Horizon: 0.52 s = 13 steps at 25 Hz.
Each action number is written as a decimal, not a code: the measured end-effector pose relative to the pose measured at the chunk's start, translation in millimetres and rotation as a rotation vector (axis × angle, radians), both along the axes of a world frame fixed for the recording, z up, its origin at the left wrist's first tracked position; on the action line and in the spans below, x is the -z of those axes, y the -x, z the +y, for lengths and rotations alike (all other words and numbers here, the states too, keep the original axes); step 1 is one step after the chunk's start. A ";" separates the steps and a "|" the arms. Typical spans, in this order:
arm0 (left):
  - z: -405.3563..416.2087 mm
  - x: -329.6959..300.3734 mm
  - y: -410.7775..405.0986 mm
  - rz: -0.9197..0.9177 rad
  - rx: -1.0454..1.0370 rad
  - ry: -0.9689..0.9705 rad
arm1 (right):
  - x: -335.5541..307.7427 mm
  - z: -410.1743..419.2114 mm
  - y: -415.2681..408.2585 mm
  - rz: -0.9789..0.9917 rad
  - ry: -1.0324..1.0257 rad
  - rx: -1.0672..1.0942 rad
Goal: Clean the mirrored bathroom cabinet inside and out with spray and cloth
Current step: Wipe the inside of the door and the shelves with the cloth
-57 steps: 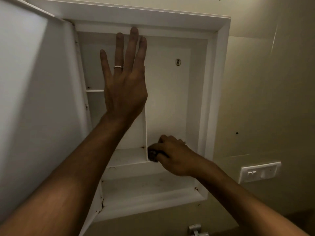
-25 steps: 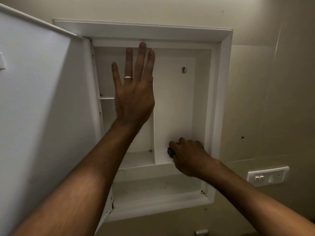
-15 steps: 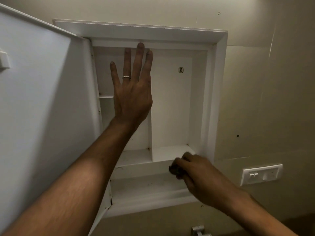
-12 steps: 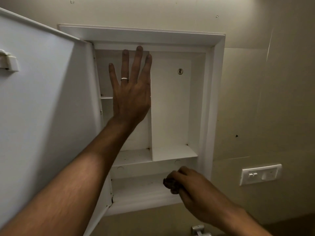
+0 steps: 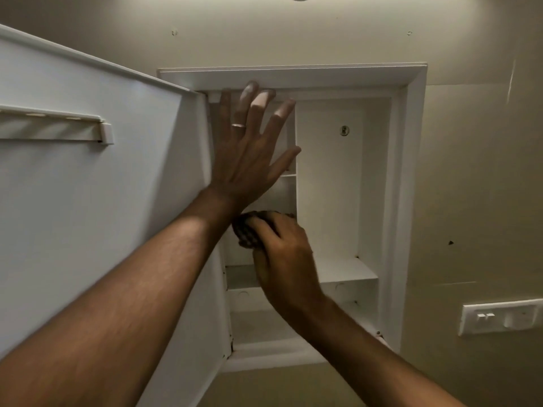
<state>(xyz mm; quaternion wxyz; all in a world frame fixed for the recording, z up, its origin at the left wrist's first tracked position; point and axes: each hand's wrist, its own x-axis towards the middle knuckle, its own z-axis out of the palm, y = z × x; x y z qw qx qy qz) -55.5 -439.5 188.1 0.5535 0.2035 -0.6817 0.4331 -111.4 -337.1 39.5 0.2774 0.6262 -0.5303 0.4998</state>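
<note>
The white wall cabinet (image 5: pixel 408 171) stands open, its door (image 5: pixel 102 215) swung out to the left. My left hand (image 5: pixel 249 154) is flat with fingers spread, its fingertips against the top of the cabinet opening beside the hinge edge. My right hand (image 5: pixel 282 259) grips a dark bunched cloth (image 5: pixel 249 230) in the lower part of the left compartment, just below my left wrist. A vertical divider (image 5: pixel 295 160) splits the upper interior, and a shelf (image 5: pixel 346 270) runs beneath it. No spray bottle is in view.
A white rail (image 5: pixel 55 124) is fixed on the inside of the door. A white switch plate (image 5: pixel 502 317) sits on the beige wall at lower right. A screw fitting (image 5: pixel 344 130) shows on the cabinet's back panel.
My right hand with the cloth has come up from the lowest shelf into the left compartment. My left hand has shifted up toward the top frame. The view has tilted upward.
</note>
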 end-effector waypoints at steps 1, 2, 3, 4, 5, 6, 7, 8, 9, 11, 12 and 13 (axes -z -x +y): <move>0.0 -4.9 -0.9 -0.003 0.020 0.024 | -4.1 -14.4 -4.1 0.019 0.016 -0.013; 0.8 -9.1 -2.3 -0.012 0.041 0.037 | -7.5 -28.6 -4.3 0.026 0.021 -0.024; 1.9 -12.7 -3.7 -0.016 0.055 0.037 | -11.0 -43.0 -1.9 0.025 0.026 -0.022; 3.1 -15.9 -4.7 -0.014 0.057 0.026 | -15.5 -57.1 2.3 0.021 0.045 0.000; 3.9 -19.3 -6.0 -0.011 0.049 0.014 | -20.1 -70.7 6.3 0.012 0.079 0.022; 4.9 -22.7 -7.2 -0.010 0.034 0.008 | -24.6 -82.9 9.1 -0.007 0.128 0.016; 6.2 -25.0 -8.0 -0.013 0.016 0.008 | -28.6 -92.9 8.8 -0.034 0.180 -0.025; 7.0 -26.3 -8.3 -0.018 -0.001 0.007 | -30.7 -101.5 6.1 -0.046 0.224 -0.069; 7.8 -26.8 -8.4 -0.021 -0.011 0.004 | -30.2 -108.8 2.6 -0.030 0.256 -0.090; 8.8 -26.3 -8.6 -0.025 -0.022 -0.013 | -24.3 -117.3 -1.3 0.066 0.243 -0.082; 9.0 -25.9 -9.1 -0.025 -0.027 -0.018 | -21.3 -117.3 -1.0 0.113 0.205 -0.070; 9.2 -25.7 -8.7 -0.023 -0.028 -0.015 | -18.7 -114.9 2.0 0.158 0.160 -0.044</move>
